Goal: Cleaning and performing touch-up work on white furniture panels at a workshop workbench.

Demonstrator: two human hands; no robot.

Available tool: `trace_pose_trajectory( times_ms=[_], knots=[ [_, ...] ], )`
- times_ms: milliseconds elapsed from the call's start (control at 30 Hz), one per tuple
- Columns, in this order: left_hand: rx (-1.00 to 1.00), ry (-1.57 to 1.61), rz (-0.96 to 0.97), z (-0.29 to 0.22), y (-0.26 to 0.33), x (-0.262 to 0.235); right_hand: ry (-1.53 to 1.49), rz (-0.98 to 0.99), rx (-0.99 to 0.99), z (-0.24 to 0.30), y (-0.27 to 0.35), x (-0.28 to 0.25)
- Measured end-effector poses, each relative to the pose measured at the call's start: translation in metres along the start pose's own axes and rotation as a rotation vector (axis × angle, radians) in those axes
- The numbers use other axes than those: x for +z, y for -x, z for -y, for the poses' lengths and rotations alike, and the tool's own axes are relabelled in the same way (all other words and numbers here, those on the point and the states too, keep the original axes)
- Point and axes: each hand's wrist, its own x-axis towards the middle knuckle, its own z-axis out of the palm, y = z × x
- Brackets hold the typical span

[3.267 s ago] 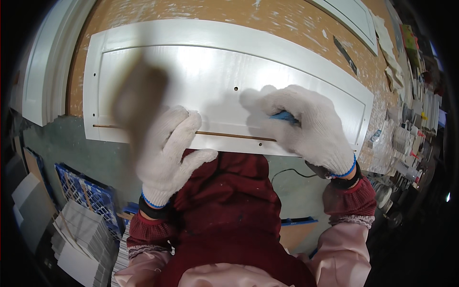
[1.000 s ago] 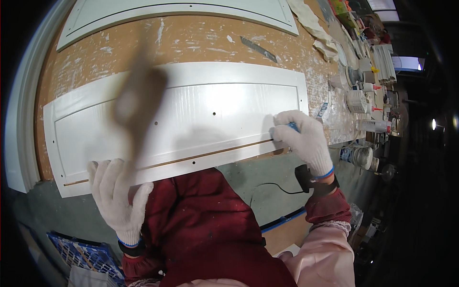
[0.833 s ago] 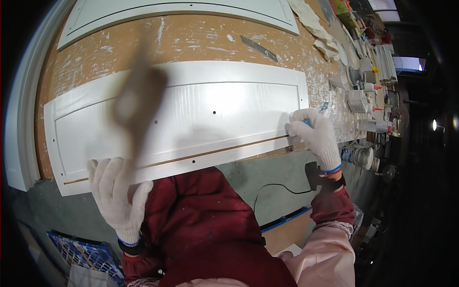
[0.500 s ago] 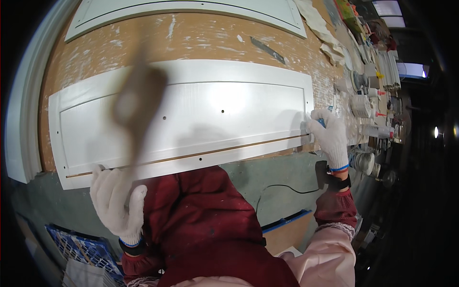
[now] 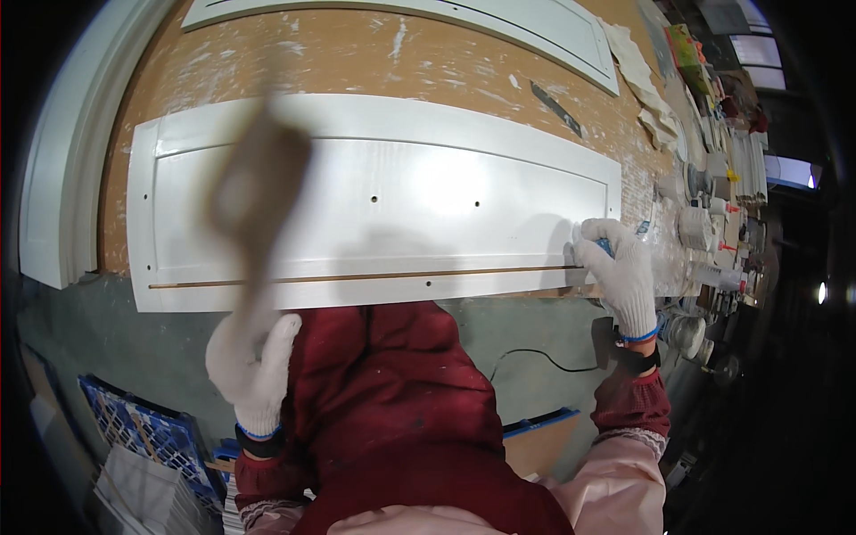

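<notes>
A long white door-like panel [image 5: 312, 214] with a recessed centre, small holes and a brown groove along its near side lies flat before me. My right hand [image 5: 617, 275], in a white knit glove, is closed around a small blue piece [image 5: 604, 244] at the panel's right end, by the groove's end. Mostly covered by the fingers, that piece does not show its kind. My left hand [image 5: 250, 361], gloved alike, hangs just below the near left edge, thumb apart from the fingers, nothing visible in it. A blurred brown shape [image 5: 260, 178] close to the camera hides part of the panel.
Another white panel [image 5: 499, 27] lies at the far side of the paint-spattered brown table [image 5: 357, 58]. White frame pieces [image 5: 76, 152] stand left. A dark flat strip [image 5: 556, 109] and a crumpled cloth [image 5: 646, 89] lie far right, near tubs [image 5: 694, 229]. Blue crates [image 5: 147, 437] sit lower left.
My left hand has come off the panel's near edge and dropped just below it. My right hand has slid slightly inward over the panel's right end. The whole view has shifted.
</notes>
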Motion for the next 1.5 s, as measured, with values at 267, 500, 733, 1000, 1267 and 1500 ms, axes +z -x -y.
trace_pose_trajectory(
  times_ms=[267,500,733,1000,1267,1500],
  knots=[
    [-0.203,0.217,-0.115,0.012,0.008,0.022,-0.073,0.131,-0.022,0.040,0.001,0.017],
    [-0.137,0.225,-0.160,-0.007,-0.013,0.016,-0.161,0.295,-0.068,0.086,0.000,0.039],
    [-0.185,0.137,-0.108,-0.010,-0.019,0.015,0.000,0.425,-0.288,0.136,-0.003,0.059],
    [-0.005,0.209,-0.146,0.004,-0.017,0.017,0.060,0.619,-0.328,0.184,-0.004,0.081],
    [-0.031,0.177,-0.131,0.004,-0.016,0.013,0.038,0.669,-0.436,0.208,-0.009,0.088],
    [-0.050,0.182,-0.127,0.004,-0.017,0.011,0.026,0.722,-0.502,0.204,-0.015,0.086]
  ],
)
